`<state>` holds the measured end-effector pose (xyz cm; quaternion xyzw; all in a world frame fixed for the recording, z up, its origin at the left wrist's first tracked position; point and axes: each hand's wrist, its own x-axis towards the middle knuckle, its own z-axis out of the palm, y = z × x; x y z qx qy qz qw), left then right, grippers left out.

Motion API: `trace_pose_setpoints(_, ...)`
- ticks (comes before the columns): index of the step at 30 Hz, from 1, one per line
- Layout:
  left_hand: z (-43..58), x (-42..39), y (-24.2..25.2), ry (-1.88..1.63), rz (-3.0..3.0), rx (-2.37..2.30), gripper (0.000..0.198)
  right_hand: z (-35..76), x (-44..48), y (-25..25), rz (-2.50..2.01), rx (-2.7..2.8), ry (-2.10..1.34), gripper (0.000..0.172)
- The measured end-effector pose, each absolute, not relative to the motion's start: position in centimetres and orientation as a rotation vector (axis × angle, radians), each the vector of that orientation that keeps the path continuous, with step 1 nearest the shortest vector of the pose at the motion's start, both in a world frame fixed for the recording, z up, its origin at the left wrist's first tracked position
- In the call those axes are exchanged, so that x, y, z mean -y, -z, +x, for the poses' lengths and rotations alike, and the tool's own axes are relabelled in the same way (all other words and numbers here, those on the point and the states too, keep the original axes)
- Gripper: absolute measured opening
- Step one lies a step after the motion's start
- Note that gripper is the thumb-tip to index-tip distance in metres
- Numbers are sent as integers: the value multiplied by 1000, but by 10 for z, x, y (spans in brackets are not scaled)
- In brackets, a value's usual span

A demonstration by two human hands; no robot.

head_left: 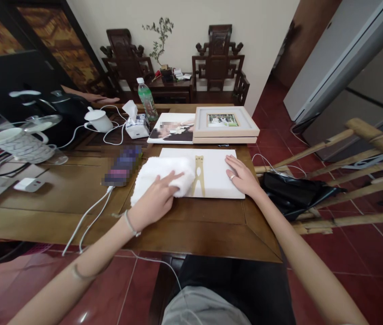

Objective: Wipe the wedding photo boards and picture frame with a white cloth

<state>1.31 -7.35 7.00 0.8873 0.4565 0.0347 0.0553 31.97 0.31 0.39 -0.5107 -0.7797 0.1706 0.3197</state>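
Observation:
A white rectangular panel (217,174) lies flat on the wooden table, with a tan, A-shaped piece (199,169) on its middle that looks like a fold-out stand. My left hand (159,198) grips a fluffy white cloth (150,174) and presses it over the panel's left part. Part of the cloth spills past the panel onto the tabletop. On the panel's right side rests my right hand (242,177), its fingers stretched out flat, with a ring on one of them. The panel's left edge is hidden beneath the cloth.
Behind the panel lie a photo print (171,128) and stacked frames (225,131). Left of the cloth are a phone (122,167) with a white cable, a tissue box (137,126), a bottle (147,99) and cups (98,119). A bamboo rack (350,158) stands right. Another person's hand (99,98) shows behind.

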Motion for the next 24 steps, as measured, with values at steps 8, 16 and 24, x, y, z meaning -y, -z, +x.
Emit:
trace_pose_setpoints(8, 13, -27, -96, -92, 2810, -1346, 25, 319, -1, -5, -1327, 2082, -400, 49)
trace_pose_setpoints(16, 83, -52, -121, -71, 2807, -1176, 23, 320, -1, -6, -1322, 2100, -385, 50)
trace_pose_setpoints(24, 86, -29, -95, -11, 2796, -1263, 33, 320, -2, -5, -1315, 2085, -407, 49)
